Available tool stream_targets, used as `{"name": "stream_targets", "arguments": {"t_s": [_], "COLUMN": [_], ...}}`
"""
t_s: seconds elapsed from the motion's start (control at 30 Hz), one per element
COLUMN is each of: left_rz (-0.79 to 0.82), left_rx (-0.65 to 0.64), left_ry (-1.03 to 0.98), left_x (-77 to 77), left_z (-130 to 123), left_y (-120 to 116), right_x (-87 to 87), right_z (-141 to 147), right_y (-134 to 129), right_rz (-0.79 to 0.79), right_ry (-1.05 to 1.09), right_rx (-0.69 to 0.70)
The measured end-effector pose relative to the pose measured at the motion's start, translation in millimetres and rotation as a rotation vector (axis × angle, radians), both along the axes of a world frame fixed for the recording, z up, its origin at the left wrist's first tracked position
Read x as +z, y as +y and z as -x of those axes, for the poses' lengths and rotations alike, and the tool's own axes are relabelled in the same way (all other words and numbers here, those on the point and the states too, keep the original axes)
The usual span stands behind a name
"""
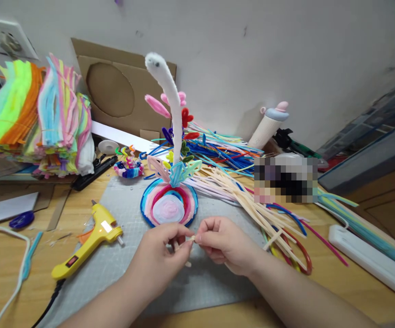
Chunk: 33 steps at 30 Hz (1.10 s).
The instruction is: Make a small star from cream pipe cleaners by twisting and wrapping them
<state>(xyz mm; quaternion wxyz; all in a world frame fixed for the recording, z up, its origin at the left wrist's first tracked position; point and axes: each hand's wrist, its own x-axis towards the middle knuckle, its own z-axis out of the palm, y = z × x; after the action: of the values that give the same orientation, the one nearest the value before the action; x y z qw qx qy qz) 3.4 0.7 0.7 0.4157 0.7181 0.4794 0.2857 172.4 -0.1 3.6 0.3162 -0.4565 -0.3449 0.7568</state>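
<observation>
My left hand (163,253) and my right hand (226,241) meet above the grey cutting mat, thumbs and fingertips pinched together. Between them is a short cream pipe cleaner (188,263), mostly hidden by my fingers; one end sticks out below the left thumb. Just beyond my hands stands a pipe cleaner craft with a round, coiled base (169,209) in pink, white and blue. From it rises a curved white fuzzy stem (175,102), with small coloured petals and looped shapes around it.
A yellow hot glue gun (97,234) lies on the cutting mat (122,191) at left. Loose cream pipe cleaners (252,200) spread to the right. Bundled pipe cleaners (20,109) stand at back left, near cardboard (146,73). A white bottle (267,127) and a power strip (371,264) are at right.
</observation>
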Motion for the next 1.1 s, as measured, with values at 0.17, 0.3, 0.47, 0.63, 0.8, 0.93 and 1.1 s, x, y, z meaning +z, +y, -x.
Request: {"name": "stream_targets", "arguments": {"t_s": [0.17, 0.3, 0.47, 0.63, 0.8, 0.93, 1.1], "left_rz": [-0.139, -0.225, -0.323, -0.327, -0.253, 0.143, 0.215], "left_rx": [-0.063, -0.139, -0.200, -0.168, -0.066, -0.056, -0.077], "left_ry": [0.034, 0.100, 0.204, 0.221, 0.248, 0.109, 0.019], "left_x": [3.8, 3.3, 0.2, -1.5, 0.2, 3.8, 6.0], "left_z": [3, 7, 9, 7, 1, 1, 6], "left_y": [4, 4, 1, -3, -3, 1, 5], "right_x": [1.4, -3.2, -8.5, -10.2, -11.9, -4.0, 1.0], "right_z": [-1, -4, -10, -7, 3, -2, -2], "right_y": [1, 2, 7, 10, 3, -8, -15], "right_rz": [0.042, 0.148, 0.255, 0.441, -0.018, -0.992, -0.847], "right_ry": [0.066, 0.128, 0.178, 0.304, -0.089, -0.628, -0.690], "right_rx": [0.039, 0.150, 0.265, 0.300, 0.179, 0.380, 0.314]}}
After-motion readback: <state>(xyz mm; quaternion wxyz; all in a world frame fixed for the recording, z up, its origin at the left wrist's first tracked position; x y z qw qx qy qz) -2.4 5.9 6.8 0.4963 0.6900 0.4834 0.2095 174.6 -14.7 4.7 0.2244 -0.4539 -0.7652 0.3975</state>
